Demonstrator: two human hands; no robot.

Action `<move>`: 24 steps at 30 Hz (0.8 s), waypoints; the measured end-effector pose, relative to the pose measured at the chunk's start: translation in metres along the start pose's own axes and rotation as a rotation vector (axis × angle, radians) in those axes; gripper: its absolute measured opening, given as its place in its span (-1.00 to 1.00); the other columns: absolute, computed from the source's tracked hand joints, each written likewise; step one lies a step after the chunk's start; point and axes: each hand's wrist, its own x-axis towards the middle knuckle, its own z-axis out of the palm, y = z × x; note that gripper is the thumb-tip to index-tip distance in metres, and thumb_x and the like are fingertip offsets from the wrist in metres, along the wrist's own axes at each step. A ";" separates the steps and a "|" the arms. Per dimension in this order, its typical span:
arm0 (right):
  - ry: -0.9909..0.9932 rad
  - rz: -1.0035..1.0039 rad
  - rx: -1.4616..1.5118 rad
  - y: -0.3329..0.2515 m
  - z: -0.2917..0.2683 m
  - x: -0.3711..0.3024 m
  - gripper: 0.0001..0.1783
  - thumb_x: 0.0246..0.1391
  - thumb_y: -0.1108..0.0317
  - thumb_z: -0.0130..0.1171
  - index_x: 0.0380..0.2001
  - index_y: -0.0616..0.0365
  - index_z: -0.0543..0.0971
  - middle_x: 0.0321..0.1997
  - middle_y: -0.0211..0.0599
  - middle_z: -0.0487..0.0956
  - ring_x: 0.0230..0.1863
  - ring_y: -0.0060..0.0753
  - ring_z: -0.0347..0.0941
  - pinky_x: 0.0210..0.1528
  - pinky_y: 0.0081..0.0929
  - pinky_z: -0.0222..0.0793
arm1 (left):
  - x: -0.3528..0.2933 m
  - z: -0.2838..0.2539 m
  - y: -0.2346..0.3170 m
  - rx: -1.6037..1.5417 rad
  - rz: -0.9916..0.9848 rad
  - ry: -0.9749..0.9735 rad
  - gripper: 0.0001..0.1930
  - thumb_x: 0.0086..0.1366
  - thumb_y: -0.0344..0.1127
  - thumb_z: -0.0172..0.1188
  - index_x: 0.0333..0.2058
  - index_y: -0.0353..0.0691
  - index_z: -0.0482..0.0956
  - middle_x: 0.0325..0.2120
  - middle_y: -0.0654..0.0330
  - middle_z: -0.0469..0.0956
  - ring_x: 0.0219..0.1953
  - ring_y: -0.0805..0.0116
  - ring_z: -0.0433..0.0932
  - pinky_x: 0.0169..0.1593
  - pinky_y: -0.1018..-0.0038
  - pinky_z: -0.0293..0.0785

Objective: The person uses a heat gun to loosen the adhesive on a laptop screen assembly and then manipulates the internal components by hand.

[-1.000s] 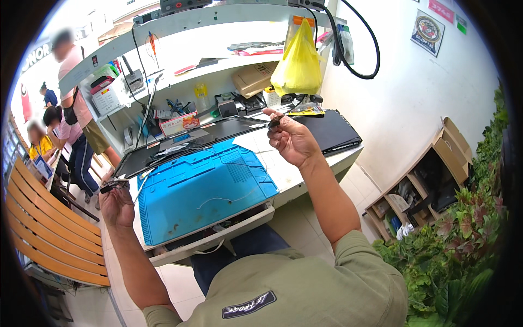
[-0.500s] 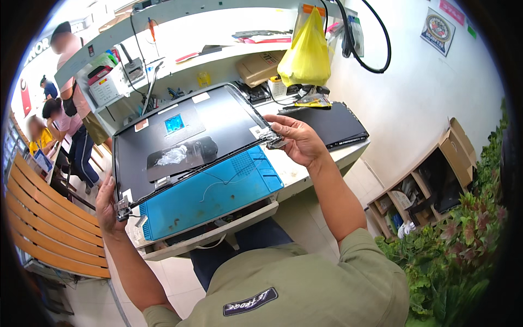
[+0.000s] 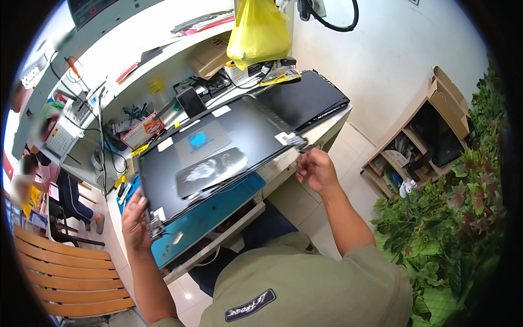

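A black laptop lid [image 3: 242, 131], inner side up, lies over a blue work mat [image 3: 204, 218] on the bench. It bears white stickers, a blue square and a dark oblong patch with a whitish smear. Metal hinges sit at its two near corners. My left hand [image 3: 136, 220] is closed around the left edge, just by the left hinge [image 3: 156, 226]. Just below the right hinge [image 3: 296, 143] is my right hand [image 3: 317, 171], its fingers curled together. Whether they pinch a part of the hinge or a cable is hidden.
Another black laptop part [image 3: 305, 101] lies at the right end of the bench. A yellow plastic bag [image 3: 259, 35] hangs above. Behind the lid stand a phone [image 3: 190, 102] and a small box [image 3: 143, 132]. An open drawer [image 3: 218, 240] juts out before me; a wooden bench [image 3: 71, 272] stands left.
My right hand has slid from the lid's right hinge to just below it, its fingers now curled. My left hand keeps its hold. The view has turned, bringing the phone and small box into sight.
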 end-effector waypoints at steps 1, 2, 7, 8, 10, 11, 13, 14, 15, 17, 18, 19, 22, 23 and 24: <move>0.068 0.002 -0.023 0.001 -0.006 -0.008 -0.89 0.25 0.45 0.08 -0.33 0.17 0.58 -0.42 -0.27 0.54 -0.49 -0.35 0.46 -0.47 -0.16 0.49 | 0.013 0.015 -0.007 -0.008 -0.039 -0.023 -0.44 0.58 -0.46 0.14 0.47 -0.56 0.37 0.25 -0.08 0.67 0.20 0.21 0.74 0.31 0.33 0.66; 0.132 0.004 -0.050 0.000 -0.010 -0.016 -0.89 0.25 0.45 0.09 -0.33 0.19 0.59 -0.42 -0.27 0.55 -0.49 -0.35 0.46 -0.47 -0.16 0.51 | 0.025 0.021 -0.014 -0.004 -0.066 -0.030 -0.43 0.57 -0.45 0.15 0.47 -0.56 0.37 0.25 -0.07 0.67 0.21 0.22 0.74 0.33 0.33 0.65; 0.175 0.050 -0.113 0.002 -0.043 -0.035 -0.84 0.34 0.50 0.25 -0.11 0.35 0.71 -0.30 -0.21 0.69 -0.42 -0.39 0.60 -0.29 -0.14 0.75 | 0.096 0.072 -0.056 0.004 -0.140 -0.112 -0.44 0.58 -0.42 0.21 0.45 -0.52 0.39 0.18 0.00 0.70 0.20 0.25 0.72 0.34 0.29 0.62; 0.165 0.059 -0.107 0.004 -0.043 -0.036 -0.81 0.36 0.50 0.28 -0.05 0.37 0.72 -0.26 -0.20 0.71 -0.38 -0.39 0.64 -0.23 -0.13 0.80 | 0.110 0.083 -0.066 0.007 -0.167 -0.126 -0.45 0.58 -0.41 0.21 0.45 -0.48 0.40 0.17 0.02 0.71 0.17 0.26 0.73 0.31 0.28 0.65; 0.104 0.048 -0.080 0.011 -0.055 -0.036 -0.75 0.44 0.49 0.36 0.08 0.41 0.74 -0.17 -0.14 0.79 -0.26 -0.34 0.77 -0.08 -0.14 0.88 | 0.138 0.108 -0.088 0.018 -0.233 -0.175 -0.47 0.59 -0.38 0.22 0.45 -0.41 0.43 0.14 0.07 0.72 0.10 0.29 0.76 0.23 0.26 0.71; 0.103 0.053 -0.087 0.014 -0.055 -0.035 -0.76 0.44 0.49 0.37 0.06 0.40 0.74 -0.17 -0.14 0.79 -0.25 -0.32 0.78 -0.09 -0.15 0.88 | 0.150 0.119 -0.095 0.033 -0.264 -0.202 -0.48 0.59 -0.37 0.22 0.45 -0.38 0.44 0.13 0.09 0.72 0.05 0.31 0.77 0.17 0.26 0.75; 0.108 0.058 -0.109 0.019 -0.051 -0.033 -0.79 0.44 0.48 0.38 0.03 0.39 0.75 -0.18 -0.12 0.80 -0.23 -0.27 0.81 -0.10 -0.19 0.89 | 0.175 0.132 -0.117 0.083 -0.318 -0.215 -0.45 0.59 -0.37 0.23 0.47 -0.34 0.39 0.18 0.13 0.71 0.11 0.33 0.76 0.19 0.24 0.75; 0.111 0.062 -0.109 0.022 -0.049 -0.031 -0.79 0.42 0.48 0.39 0.02 0.39 0.76 -0.19 -0.12 0.80 -0.23 -0.25 0.81 -0.10 -0.20 0.89 | 0.186 0.139 -0.126 0.078 -0.318 -0.227 -0.46 0.60 -0.37 0.22 0.46 -0.32 0.39 0.15 0.15 0.72 0.07 0.34 0.77 0.14 0.26 0.76; 0.113 0.065 -0.108 0.024 -0.047 -0.029 -0.79 0.41 0.48 0.41 0.01 0.38 0.76 -0.20 -0.12 0.81 -0.23 -0.24 0.82 -0.11 -0.20 0.89 | 0.194 0.145 -0.134 0.074 -0.318 -0.239 -0.48 0.60 -0.37 0.21 0.45 -0.30 0.39 0.12 0.18 0.72 0.04 0.36 0.77 0.10 0.28 0.78; 0.114 0.070 -0.120 0.029 -0.049 -0.029 -0.80 0.39 0.47 0.44 -0.01 0.36 0.77 -0.22 -0.13 0.81 -0.23 -0.22 0.83 -0.12 -0.22 0.89 | 0.206 0.161 -0.149 0.067 -0.338 -0.206 -0.49 0.61 -0.36 0.21 0.45 -0.25 0.39 0.11 0.19 0.72 0.03 0.37 0.77 0.05 0.30 0.78; 0.108 0.069 -0.133 0.031 -0.050 -0.029 -0.81 0.38 0.47 0.46 -0.03 0.35 0.77 -0.23 -0.13 0.81 -0.23 -0.21 0.84 -0.12 -0.22 0.89 | 0.212 0.166 -0.155 0.063 -0.346 -0.190 -0.50 0.62 -0.36 0.20 0.44 -0.23 0.39 0.10 0.20 0.72 0.02 0.38 0.77 0.02 0.31 0.78; 0.103 0.069 -0.145 0.033 -0.052 -0.030 -0.82 0.37 0.47 0.47 -0.05 0.34 0.77 -0.23 -0.13 0.81 -0.23 -0.21 0.84 -0.13 -0.23 0.88 | 0.216 0.168 -0.160 0.068 -0.352 -0.186 -0.51 0.63 -0.36 0.20 0.44 -0.21 0.39 0.09 0.22 0.73 0.01 0.39 0.77 0.00 0.32 0.77; 0.090 0.051 -0.209 0.033 -0.055 -0.034 -0.86 0.33 0.45 0.52 -0.16 0.29 0.76 -0.25 -0.15 0.80 -0.28 -0.28 0.82 -0.20 -0.29 0.85 | 0.228 0.174 -0.174 0.078 -0.368 -0.165 -0.53 0.64 -0.37 0.19 0.44 -0.14 0.39 0.05 0.26 0.74 -0.02 0.41 0.76 -0.05 0.35 0.75; 0.097 0.055 -0.227 0.032 -0.056 -0.034 -0.85 0.33 0.44 0.53 -0.19 0.27 0.74 -0.28 -0.18 0.78 -0.31 -0.31 0.80 -0.23 -0.31 0.83 | 0.232 0.177 -0.177 0.078 -0.374 -0.154 -0.53 0.64 -0.37 0.19 0.44 -0.13 0.40 0.04 0.28 0.74 -0.04 0.42 0.76 -0.07 0.35 0.74; 0.105 0.058 -0.244 0.030 -0.055 -0.034 -0.84 0.33 0.43 0.54 -0.21 0.26 0.73 -0.30 -0.21 0.77 -0.33 -0.35 0.78 -0.26 -0.33 0.81 | 0.234 0.180 -0.180 0.079 -0.378 -0.145 -0.54 0.64 -0.37 0.19 0.44 -0.12 0.40 0.03 0.30 0.75 -0.06 0.42 0.76 -0.08 0.36 0.74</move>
